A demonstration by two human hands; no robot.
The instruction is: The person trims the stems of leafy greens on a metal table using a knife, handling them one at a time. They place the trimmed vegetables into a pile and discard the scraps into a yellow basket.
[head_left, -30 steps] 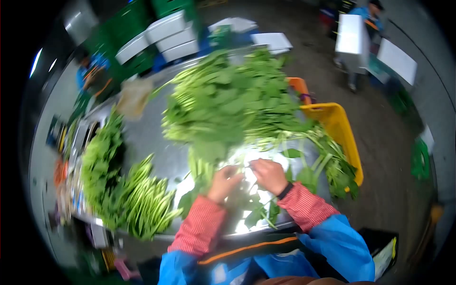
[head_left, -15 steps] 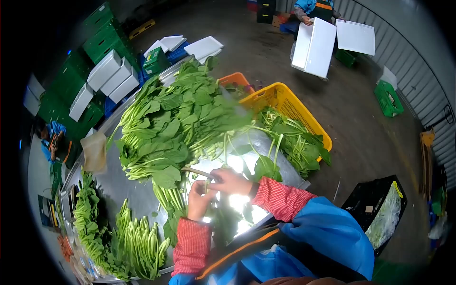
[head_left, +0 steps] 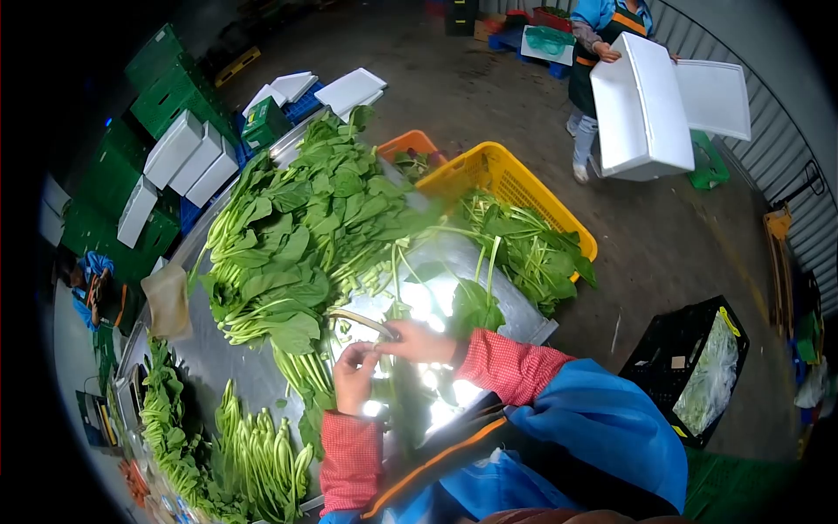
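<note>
A curved, thin-bladed tool is gripped by my right hand, its blade pointing left over the metal table. Close beside it, my left hand is closed, its fingertips meeting the right hand; what it pinches is too small to make out. Leafy green stems hang below the hands, partly blurred. A large heap of leafy greens lies just beyond the hands, with cut stem pieces at its near edge. Trimmed bunches lie at the lower left of the metal table.
A yellow basket of greens and an orange basket stand beyond the table. A co-worker carries a white foam box at the upper right. A black crate holds bagged greens. Green crates are stacked left.
The co-worker with the white box has come nearer. My hands have drawn together at the fingertips, and the view has shifted slightly.
</note>
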